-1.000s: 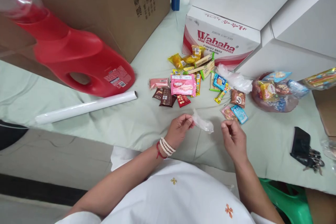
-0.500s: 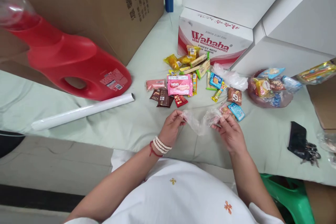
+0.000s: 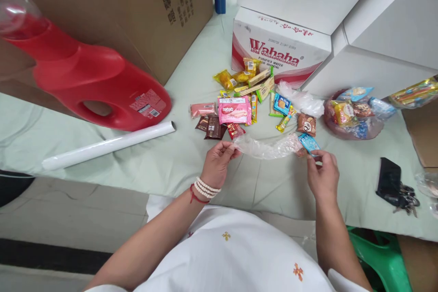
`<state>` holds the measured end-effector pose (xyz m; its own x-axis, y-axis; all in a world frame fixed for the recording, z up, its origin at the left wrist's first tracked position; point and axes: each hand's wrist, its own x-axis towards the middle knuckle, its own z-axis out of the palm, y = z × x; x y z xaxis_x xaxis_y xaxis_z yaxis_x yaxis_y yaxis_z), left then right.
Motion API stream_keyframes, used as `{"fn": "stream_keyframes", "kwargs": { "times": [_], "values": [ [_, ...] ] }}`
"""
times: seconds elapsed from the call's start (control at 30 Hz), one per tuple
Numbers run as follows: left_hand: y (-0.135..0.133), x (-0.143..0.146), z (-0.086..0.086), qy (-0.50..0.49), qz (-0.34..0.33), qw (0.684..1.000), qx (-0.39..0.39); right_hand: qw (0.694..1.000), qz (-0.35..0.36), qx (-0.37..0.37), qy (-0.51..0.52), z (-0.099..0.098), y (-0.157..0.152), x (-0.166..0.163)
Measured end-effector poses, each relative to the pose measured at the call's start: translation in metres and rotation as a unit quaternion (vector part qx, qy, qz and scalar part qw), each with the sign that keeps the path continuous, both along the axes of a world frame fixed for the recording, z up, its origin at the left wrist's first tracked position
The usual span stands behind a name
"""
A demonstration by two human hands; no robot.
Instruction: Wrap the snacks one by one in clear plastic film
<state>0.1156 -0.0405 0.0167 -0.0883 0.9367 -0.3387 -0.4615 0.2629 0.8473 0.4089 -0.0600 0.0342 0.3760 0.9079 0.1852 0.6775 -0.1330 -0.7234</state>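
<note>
A thin clear plastic bag [image 3: 268, 147] is stretched between my two hands just above the pale green cloth. My left hand [image 3: 218, 163], with bead bracelets at the wrist, pinches the bag's left end. My right hand [image 3: 321, 174] pinches its right end, next to a small blue snack packet [image 3: 308, 143]. Just beyond the bag lies a scatter of several wrapped snacks, among them a pink Nabati pack [image 3: 234, 110] and dark chocolate wrappers [image 3: 214, 127].
A big red detergent jug [image 3: 85, 82] lies on its side at left, with a white paper roll [image 3: 106, 145] in front. Cardboard boxes and a Wahaha carton [image 3: 278, 50] stand behind. A bag of snacks [image 3: 354, 114] and black pouch with keys [image 3: 393, 185] sit at right.
My hands have drawn apart. The crumpled bag, first held only in my left hand, is now gripped by both and pulled out long. My right hand moved to the right.
</note>
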Motion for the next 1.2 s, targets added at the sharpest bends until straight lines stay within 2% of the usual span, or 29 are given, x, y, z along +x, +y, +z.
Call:
{"fn": "stream_keyframes", "kwargs": {
  "times": [0.07,0.17,0.27,0.4,0.53,0.67,0.77,0.87,0.97,1.07,1.2],
  "values": [
    [-0.003,0.007,0.002,0.024,-0.024,0.999,0.013,0.995,0.08,0.056,-0.014,0.016,-0.002,-0.024],
    [-0.009,0.015,0.009,0.077,-0.071,0.994,0.044,0.962,0.262,0.036,0.061,0.03,0.002,-0.072],
    [-0.013,0.019,0.015,0.123,-0.104,0.984,0.08,0.939,0.326,0.024,0.111,0.027,0.011,-0.107],
    [-0.015,0.015,0.015,0.143,-0.101,0.98,0.097,0.937,0.302,0.006,0.174,0.018,0.018,-0.113],
    [-0.014,0.012,0.009,0.12,-0.078,0.988,0.063,0.938,0.262,-0.032,0.224,0.014,0.016,-0.101],
    [-0.013,0.015,0.009,0.076,-0.108,0.991,0.038,0.938,0.312,0.006,0.149,0.01,0.008,-0.098],
    [-0.011,0.019,0.012,0.091,-0.153,0.983,0.038,0.933,0.346,0.029,0.089,0.007,0.003,-0.101],
    [-0.01,0.021,0.012,0.092,-0.157,0.983,0.038,0.936,0.344,0.052,0.046,0.005,0.0,-0.102],
    [-0.01,0.022,0.01,0.052,-0.153,0.987,0.016,0.94,0.334,0.062,0.03,0.004,-0.004,-0.1],
    [-0.011,0.023,0.01,0.043,-0.155,0.987,0.012,0.947,0.308,0.014,0.093,0.002,-0.008,-0.098],
    [-0.014,0.027,0.012,0.087,-0.181,0.979,0.031,0.946,0.247,-0.074,0.195,-0.001,-0.008,-0.101]
  ]
}}
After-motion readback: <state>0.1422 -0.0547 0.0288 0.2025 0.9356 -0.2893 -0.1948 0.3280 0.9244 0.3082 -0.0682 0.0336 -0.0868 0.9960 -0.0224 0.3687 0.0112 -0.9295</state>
